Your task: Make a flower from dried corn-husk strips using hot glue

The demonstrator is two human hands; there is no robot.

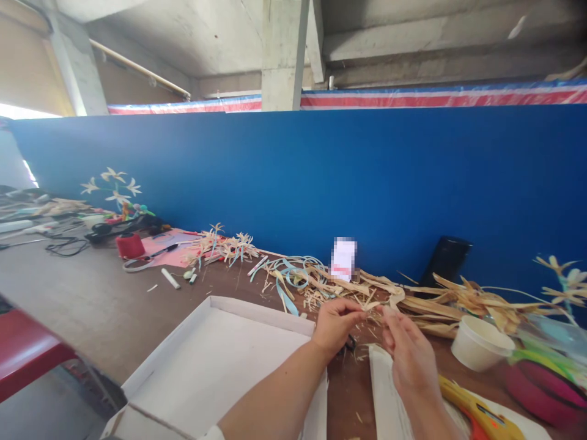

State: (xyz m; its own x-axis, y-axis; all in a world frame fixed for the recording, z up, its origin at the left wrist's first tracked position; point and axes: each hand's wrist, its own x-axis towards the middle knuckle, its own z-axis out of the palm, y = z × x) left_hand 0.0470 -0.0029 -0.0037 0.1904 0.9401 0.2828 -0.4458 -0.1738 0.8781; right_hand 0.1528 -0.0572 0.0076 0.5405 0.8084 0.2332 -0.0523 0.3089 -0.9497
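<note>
My left hand (337, 327) pinches one end of a thin, pale strip of dried husk (372, 305) over the middle of the table. The strip's other end sits between the thumb and fingers of my right hand (409, 349). Part of it is hidden behind the fingertips. Just beyond both hands lies a pile of tan dried husk (424, 308), with small clippings around it. A dark-handled tool (351, 343), partly covered, rests on the table by my left wrist. Under my right forearm are white papers (384, 391).
Left of my arm is a white open box (247, 354). On the right stand a white paper cup (481, 345), a yellow glue gun (481, 409) and a magenta container (543, 391). Husk flowers (233, 244) lie along the blue partition (284, 177), where a black object (446, 260) leans.
</note>
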